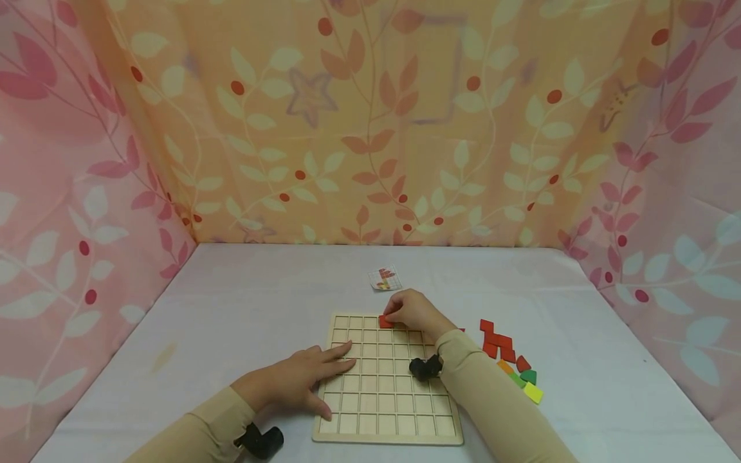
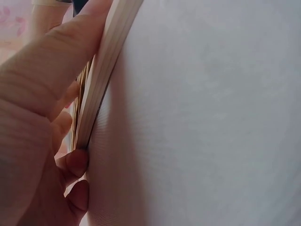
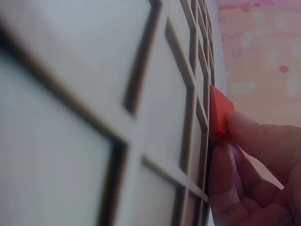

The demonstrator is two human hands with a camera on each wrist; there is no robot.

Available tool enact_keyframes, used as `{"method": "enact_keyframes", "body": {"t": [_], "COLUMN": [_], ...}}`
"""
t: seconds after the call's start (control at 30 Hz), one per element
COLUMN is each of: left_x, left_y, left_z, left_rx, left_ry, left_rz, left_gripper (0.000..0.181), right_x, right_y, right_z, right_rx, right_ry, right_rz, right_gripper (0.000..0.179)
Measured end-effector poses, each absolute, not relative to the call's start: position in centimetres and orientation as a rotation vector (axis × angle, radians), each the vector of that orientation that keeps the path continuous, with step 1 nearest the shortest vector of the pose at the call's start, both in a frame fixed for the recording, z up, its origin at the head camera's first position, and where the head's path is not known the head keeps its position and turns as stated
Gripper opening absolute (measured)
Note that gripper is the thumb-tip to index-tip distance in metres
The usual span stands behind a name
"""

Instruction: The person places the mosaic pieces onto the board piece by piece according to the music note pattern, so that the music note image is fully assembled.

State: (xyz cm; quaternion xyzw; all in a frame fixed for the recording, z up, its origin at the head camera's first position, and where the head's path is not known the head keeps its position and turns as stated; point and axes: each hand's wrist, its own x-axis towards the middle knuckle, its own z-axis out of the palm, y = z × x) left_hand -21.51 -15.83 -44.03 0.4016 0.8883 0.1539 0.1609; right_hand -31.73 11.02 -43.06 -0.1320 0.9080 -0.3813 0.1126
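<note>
Beige sleeve overlaps board near pieces; left hand spread, right hand pinching tile.

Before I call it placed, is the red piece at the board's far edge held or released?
Held: the right hand pinches the red piece at the far edge of the board. Whether seated, I cannot tell.

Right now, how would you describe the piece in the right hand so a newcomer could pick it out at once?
On the white tablecloth lies a pale wooden grid board. At its far edge, the right hand pinches a small red piece. The other red pieces in view lie off the board to the right; this one alone is held at the grid.
</note>
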Motion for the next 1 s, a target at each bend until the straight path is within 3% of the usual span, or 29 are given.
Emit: {"method": "enact_keyframes", "body": {"t": [0.27, 1.0], "left_x": [-21.49, -21.26], "left_y": [-15.8, -15.67], "left_z": [-43.86, -43.66], "left_rx": [1.219, 1.2], "left_ry": [2.519, 2.495], "left_rz": [0.436, 0.494], "left_gripper": [0.081, 0.079], "right_x": [-31.27, -31.03], "right_y": [10.92, 10.79], "right_z": [-42.76, -42.52], "right_rx": [-0.41, -0.557], "right_ry": [2.654, 2.725], "right_rz": [-1.133, -0.96], "right_gripper": [0.007, 0.007]}}
